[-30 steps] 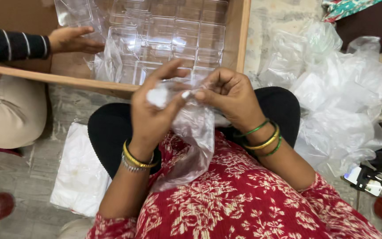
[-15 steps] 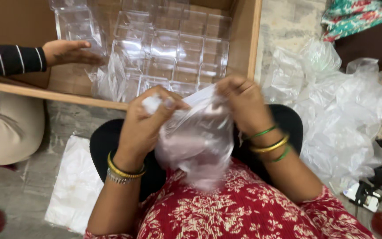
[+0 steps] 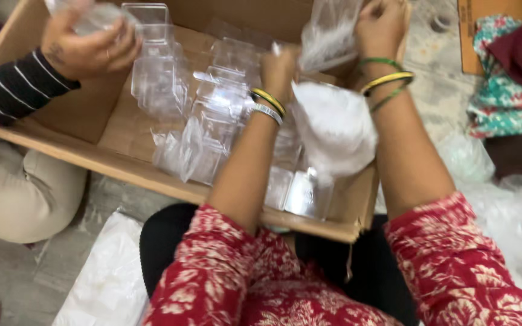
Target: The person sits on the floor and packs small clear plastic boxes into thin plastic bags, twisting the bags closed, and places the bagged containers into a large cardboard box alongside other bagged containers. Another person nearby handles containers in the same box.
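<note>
- Head view looks down on two forearms in red floral sleeves reaching over a cardboard box that rests against the person's lap.
- One clear plastic bag hangs between the two hands above the box; its lower part bulges white and blurred, its top stretches up to the right hand.
- Left hand is closed around the bag's edge near the middle of the box, fingers curled in; two bangles, one yellow and one silver, sit on that wrist.
- Right hand is raised at the box's far rim, fingers pinched on the bag's upper edge; three bangles, two green and one yellow, ring that wrist.
- Many clear plastic containers lie in the box, stacked and overlapping; blur makes an exact count impossible.
- One co-worker's hand, in a black sleeve with thin white stripes, grips a clear container over the box's left corner.
- One white plastic sheet lies on the floor left of the person's knee.
- More crumpled clear plastic lies on the floor at the right.
</note>
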